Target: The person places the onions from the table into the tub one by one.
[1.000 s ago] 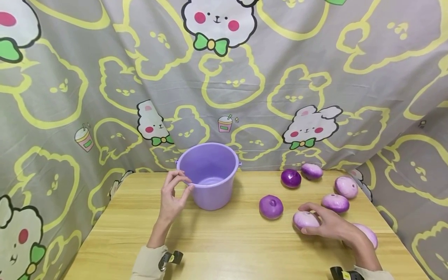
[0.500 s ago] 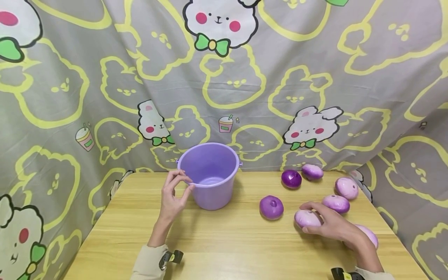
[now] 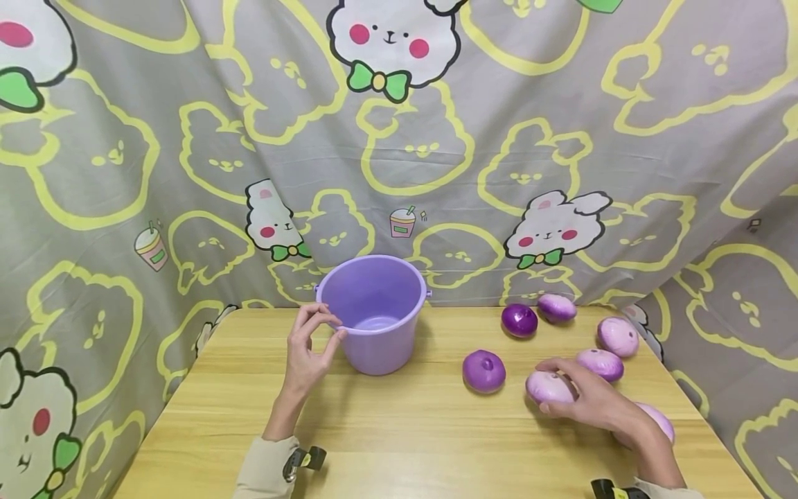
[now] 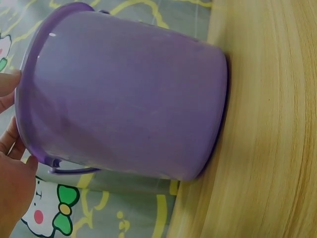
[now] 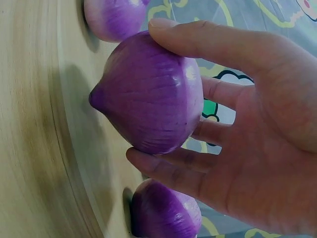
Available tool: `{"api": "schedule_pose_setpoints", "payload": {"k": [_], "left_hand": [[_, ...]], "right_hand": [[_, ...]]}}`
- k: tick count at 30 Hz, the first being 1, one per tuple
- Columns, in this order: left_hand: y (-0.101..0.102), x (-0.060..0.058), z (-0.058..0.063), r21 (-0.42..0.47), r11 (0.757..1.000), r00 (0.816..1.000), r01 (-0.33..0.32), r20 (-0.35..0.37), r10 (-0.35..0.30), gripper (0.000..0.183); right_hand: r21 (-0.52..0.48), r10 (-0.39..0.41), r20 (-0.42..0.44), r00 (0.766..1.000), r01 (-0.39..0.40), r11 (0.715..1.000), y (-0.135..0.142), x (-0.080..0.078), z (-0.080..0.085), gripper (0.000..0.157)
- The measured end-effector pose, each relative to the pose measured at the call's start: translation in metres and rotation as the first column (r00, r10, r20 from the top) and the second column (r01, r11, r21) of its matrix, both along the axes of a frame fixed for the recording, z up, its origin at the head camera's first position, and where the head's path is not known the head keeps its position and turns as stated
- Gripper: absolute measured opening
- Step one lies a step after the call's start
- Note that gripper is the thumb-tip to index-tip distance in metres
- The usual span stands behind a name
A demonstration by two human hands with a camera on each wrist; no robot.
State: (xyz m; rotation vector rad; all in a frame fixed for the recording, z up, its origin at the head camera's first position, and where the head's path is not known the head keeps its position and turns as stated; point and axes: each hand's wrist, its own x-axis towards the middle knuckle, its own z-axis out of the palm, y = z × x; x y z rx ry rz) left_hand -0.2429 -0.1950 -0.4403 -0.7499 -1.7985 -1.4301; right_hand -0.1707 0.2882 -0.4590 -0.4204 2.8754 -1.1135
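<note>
My left hand pinches the near left rim of a light purple bucket, thumb and fingers at its edge. The bucket stands upright on the table, and no contents show in the part of it that I see. On the right, my right hand grips a pale purple onion between thumb and fingers. In the right wrist view this onion's pointed tip faces the tabletop, close over it, with a shadow beside it. A darker purple onion lies between the bucket and my right hand.
More onions lie on the wooden table: a dark one and a paler one at the back, several others at the right. One onion is partly hidden behind my right wrist. A patterned grey curtain hangs behind.
My right hand and the onion in it have shifted very slightly up and to the right. The left hand and the bucket have stayed still.
</note>
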Motion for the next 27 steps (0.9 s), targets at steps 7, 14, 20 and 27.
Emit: {"api": "schedule_pose_setpoints", "payload": {"k": [7, 14, 20, 27], "left_hand": [[0.001, 0.001, 0.002, -0.003, 1.000, 1.000, -0.002, -0.026, 0.002, 0.023], [0.002, 0.002, 0.006, 0.004, 1.000, 1.000, 0.021, -0.013, -0.021, 0.020], [0.004, 0.008, 0.014, 0.004, 1.000, 1.000, 0.022, -0.003, -0.022, 0.019], [0.004, 0.009, 0.015, 0.009, 1.000, 1.000, 0.023, -0.001, -0.023, 0.019]], "right_hand": [[-0.013, -0.014, -0.032, 0.999, 0.014, 1.000, -0.001, 0.001, 0.000, 0.063], [-0.045, -0.039, -0.039, 0.998, 0.037, 0.998, -0.002, 0.003, 0.005, 0.064], [-0.078, -0.037, -0.065, 0.997, 0.032, 0.996, -0.003, 0.002, 0.006, 0.062], [-0.060, -0.048, -0.120, 0.992, 0.041, 0.997, -0.004, 0.000, 0.006, 0.064]]}}
